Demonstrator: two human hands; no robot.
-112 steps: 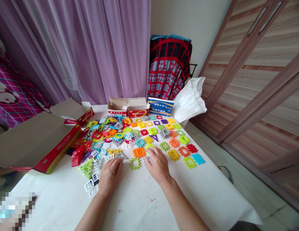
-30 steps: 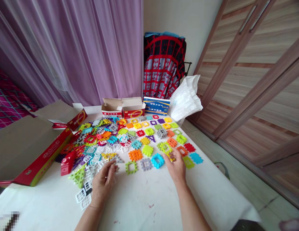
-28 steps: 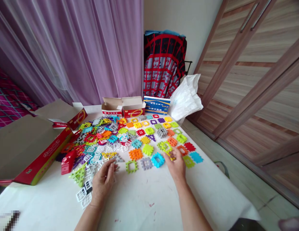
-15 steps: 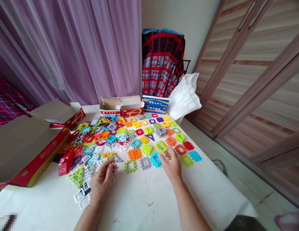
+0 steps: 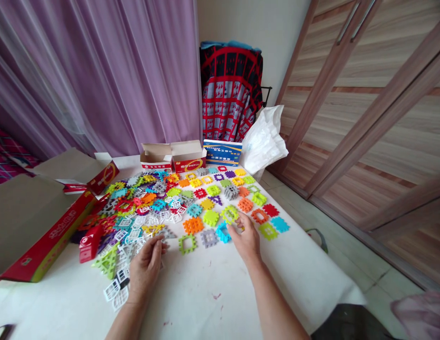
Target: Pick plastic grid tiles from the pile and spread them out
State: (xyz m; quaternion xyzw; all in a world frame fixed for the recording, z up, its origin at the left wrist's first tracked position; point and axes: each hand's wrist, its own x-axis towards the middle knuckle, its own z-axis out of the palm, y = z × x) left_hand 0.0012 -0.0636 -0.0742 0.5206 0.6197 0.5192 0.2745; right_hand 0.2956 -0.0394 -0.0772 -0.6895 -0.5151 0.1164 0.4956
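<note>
My left hand (image 5: 147,264) rests at the near edge of the heap of coloured pieces, its fingers curled together; what they hold, if anything, is hidden. Grey pieces (image 5: 166,232) lie just beyond its fingertips. My right hand (image 5: 246,238) is over the right part of the table, fingers bent and spread beside a blue square piece (image 5: 224,233) and a lime green frame (image 5: 229,214). A yellow piece shows partly behind its fingers. Nearby lie a grey square (image 5: 209,238), a green frame (image 5: 187,244) and an orange block (image 5: 193,225).
Open red boxes (image 5: 60,231) stand at the left, with smaller boxes (image 5: 189,163) and a blue box (image 5: 222,153) along the back. A white bag (image 5: 264,141) sits at the back right corner. White window pieces (image 5: 120,298) lie near my left forearm.
The view has turned slightly right, so everything appears shifted a little left. Both hands stay in nearly the same places among the pieces.
</note>
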